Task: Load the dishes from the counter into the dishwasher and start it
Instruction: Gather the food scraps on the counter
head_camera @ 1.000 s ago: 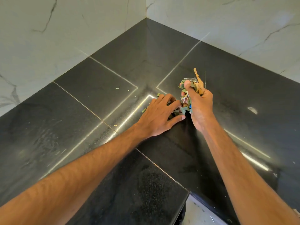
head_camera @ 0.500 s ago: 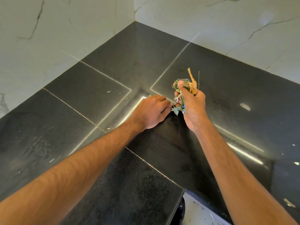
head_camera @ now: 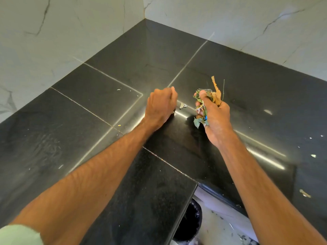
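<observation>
Clearing the counter (head_camera: 85,121) precedes loading: right hand (head_camera: 215,117), centre frame, clamps leaf scraps (head_camera: 216,94); left hand (head_camera: 159,106) curled, contents hidden. Sweep loose flecks (head_camera: 181,105) together. No dishes or dishwasher visible.

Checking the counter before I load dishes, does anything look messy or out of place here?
Yes: pale and green scraps lie scattered on the black stone counter, some near its right edge, and the right hand grips a bunch of green and brown leafy scraps.
</observation>
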A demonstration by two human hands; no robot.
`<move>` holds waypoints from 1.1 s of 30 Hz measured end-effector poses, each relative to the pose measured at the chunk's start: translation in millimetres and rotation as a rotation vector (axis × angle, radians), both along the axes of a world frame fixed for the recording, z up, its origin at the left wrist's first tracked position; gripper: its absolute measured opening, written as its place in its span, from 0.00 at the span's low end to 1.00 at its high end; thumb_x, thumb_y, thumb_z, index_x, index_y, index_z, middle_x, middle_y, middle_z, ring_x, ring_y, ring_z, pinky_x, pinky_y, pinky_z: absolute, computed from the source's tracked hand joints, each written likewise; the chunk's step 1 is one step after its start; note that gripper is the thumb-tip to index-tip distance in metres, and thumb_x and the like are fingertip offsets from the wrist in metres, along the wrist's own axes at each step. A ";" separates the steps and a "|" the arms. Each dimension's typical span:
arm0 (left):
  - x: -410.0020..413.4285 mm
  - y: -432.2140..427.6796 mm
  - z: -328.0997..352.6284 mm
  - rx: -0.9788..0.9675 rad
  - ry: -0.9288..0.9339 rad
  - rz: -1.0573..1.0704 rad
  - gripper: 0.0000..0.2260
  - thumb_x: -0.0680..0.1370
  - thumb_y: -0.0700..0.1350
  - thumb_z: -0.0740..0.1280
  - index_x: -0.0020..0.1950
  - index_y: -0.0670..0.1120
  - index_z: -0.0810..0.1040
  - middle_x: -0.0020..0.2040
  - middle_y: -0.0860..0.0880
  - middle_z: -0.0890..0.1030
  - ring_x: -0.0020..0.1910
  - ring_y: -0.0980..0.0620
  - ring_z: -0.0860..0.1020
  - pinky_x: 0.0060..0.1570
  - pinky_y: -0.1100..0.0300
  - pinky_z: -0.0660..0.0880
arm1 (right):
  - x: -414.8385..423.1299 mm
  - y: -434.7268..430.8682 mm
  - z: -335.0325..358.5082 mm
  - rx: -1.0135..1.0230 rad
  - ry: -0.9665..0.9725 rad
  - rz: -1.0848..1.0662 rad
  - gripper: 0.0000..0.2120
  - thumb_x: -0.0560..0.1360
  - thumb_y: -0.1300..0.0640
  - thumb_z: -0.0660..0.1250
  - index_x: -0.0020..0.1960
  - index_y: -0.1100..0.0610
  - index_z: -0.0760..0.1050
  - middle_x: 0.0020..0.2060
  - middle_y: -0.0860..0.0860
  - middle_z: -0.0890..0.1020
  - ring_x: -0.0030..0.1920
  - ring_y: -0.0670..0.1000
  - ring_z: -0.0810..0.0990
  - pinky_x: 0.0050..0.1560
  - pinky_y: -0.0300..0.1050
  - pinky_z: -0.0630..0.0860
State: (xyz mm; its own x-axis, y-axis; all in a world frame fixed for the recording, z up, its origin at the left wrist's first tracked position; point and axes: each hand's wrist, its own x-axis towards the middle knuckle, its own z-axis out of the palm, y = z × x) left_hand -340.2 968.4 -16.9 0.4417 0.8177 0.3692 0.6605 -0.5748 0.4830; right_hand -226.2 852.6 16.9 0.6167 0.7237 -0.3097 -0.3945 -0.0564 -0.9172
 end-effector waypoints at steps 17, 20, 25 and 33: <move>-38.6 -239.9 68.0 -1.198 -1.151 0.467 0.15 0.80 0.39 0.62 0.33 0.49 0.69 0.25 0.54 0.65 0.21 0.58 0.61 0.18 0.67 0.54 | -41.6 -162.9 19.3 0.034 0.196 0.126 0.08 0.79 0.55 0.70 0.52 0.59 0.83 0.36 0.52 0.81 0.31 0.44 0.76 0.30 0.36 0.72; -44.9 -288.7 67.7 -1.257 -1.144 0.438 0.17 0.79 0.39 0.62 0.31 0.50 0.67 0.25 0.53 0.62 0.22 0.57 0.58 0.18 0.66 0.53 | -51.0 -200.4 12.2 0.001 0.175 0.128 0.12 0.78 0.54 0.71 0.56 0.62 0.83 0.39 0.53 0.83 0.35 0.45 0.79 0.34 0.38 0.74; -57.8 -356.0 38.7 -1.365 -1.093 0.464 0.18 0.79 0.39 0.62 0.30 0.50 0.65 0.24 0.53 0.61 0.23 0.56 0.57 0.20 0.65 0.52 | -70.2 -258.8 -16.7 -0.051 0.155 0.146 0.07 0.78 0.54 0.71 0.48 0.57 0.85 0.37 0.53 0.82 0.34 0.47 0.77 0.34 0.39 0.74; -69.0 -401.9 -80.1 -1.696 -1.277 0.687 0.19 0.82 0.38 0.56 0.32 0.50 0.63 0.23 0.55 0.59 0.17 0.60 0.57 0.13 0.68 0.51 | -101.0 -316.6 -136.2 -0.288 0.147 0.027 0.07 0.76 0.53 0.74 0.47 0.57 0.85 0.38 0.53 0.85 0.40 0.51 0.83 0.42 0.46 0.78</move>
State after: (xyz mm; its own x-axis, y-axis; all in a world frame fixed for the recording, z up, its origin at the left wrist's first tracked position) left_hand -409.2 566.5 -96.9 0.2097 0.4642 -0.8605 -0.4540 0.8257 0.3348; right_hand -327.2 536.0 -119.3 0.5318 0.6094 -0.5881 -0.5160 -0.3174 -0.7956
